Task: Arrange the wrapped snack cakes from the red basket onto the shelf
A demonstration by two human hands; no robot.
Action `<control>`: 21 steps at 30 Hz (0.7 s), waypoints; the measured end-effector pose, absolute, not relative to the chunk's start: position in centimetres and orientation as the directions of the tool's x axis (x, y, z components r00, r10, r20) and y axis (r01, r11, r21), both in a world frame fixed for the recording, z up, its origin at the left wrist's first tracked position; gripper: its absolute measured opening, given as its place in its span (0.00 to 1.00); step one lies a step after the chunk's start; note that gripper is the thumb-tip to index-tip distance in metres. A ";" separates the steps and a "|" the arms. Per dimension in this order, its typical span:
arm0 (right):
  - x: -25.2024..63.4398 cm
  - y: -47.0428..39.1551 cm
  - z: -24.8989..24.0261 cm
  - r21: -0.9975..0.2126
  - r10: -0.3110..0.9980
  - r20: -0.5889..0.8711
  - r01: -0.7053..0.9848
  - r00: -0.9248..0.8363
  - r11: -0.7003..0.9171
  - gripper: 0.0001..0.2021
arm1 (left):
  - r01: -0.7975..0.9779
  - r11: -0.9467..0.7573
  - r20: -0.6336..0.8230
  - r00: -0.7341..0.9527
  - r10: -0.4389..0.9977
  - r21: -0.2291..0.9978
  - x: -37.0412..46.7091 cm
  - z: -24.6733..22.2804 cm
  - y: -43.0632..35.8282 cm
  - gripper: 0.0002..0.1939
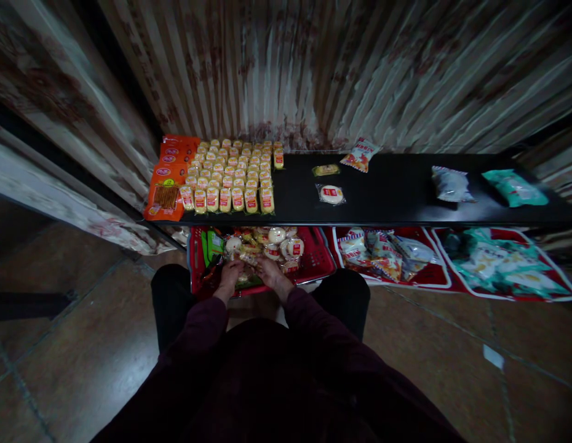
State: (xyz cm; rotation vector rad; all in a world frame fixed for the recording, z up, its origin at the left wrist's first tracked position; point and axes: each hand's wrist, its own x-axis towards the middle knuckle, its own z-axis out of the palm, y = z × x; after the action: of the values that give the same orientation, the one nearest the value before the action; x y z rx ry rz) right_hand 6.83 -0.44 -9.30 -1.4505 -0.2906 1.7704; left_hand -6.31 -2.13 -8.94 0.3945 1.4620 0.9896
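Snack packets [267, 246], round and pale with red labels, fill a red basket [318, 261] on the floor. Both hands dig in: left hand [231, 274] and right hand [267, 269], fingers curled on packets, grip unclear. Beyond, a black shelf [397, 197] carries rows of yellow packets [233, 178].

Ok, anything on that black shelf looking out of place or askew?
Mostly tidy: the yellow packets stand in neat rows at the left. The red-and-white snack bag lies tilted against the back wall, and the round white packet sits alone mid-shelf. Both hands are in the red basket below.
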 end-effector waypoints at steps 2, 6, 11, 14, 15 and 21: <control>6.8 -0.3 -9.2 -0.619 0.702 -0.712 -0.444 -0.032 -0.648 0.10 | -0.376 0.575 -0.667 -0.186 0.722 0.727 -5.7 -8.2 -2.1 0.05; 6.9 -0.4 -9.0 -0.639 0.727 -0.684 -0.440 -0.050 -0.631 0.12 | -0.395 0.589 -0.689 -0.184 0.701 0.705 -5.3 -7.2 -2.2 0.04; 6.6 -1.0 -8.7 -0.798 0.848 -0.524 -0.299 -0.084 -0.523 0.18 | -0.415 0.558 -0.665 -0.177 0.725 0.719 -5.6 -6.9 -2.5 0.09; 6.2 -1.5 -8.3 -0.910 0.913 -0.384 -0.111 -0.139 -0.399 0.17 | -0.451 0.560 -0.687 -0.190 0.701 0.695 -6.0 -7.2 -2.4 0.10; 6.1 -1.6 -8.3 -0.933 0.923 -0.346 -0.046 -0.171 -0.358 0.15 | -0.469 0.561 -0.698 -0.191 0.690 0.682 -6.1 -7.3 -2.4 0.09; 5.9 -1.5 -8.6 -0.877 0.884 -0.442 -0.135 -0.153 -0.462 0.12 | -0.577 0.574 -0.756 -0.123 0.642 0.581 -6.8 -7.7 -2.0 0.08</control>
State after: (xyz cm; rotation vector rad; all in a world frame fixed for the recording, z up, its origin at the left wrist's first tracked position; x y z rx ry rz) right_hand 5.88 -1.54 -8.65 -1.3511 -0.9046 1.7162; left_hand -6.83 -2.01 -7.69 0.0629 1.3365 1.0419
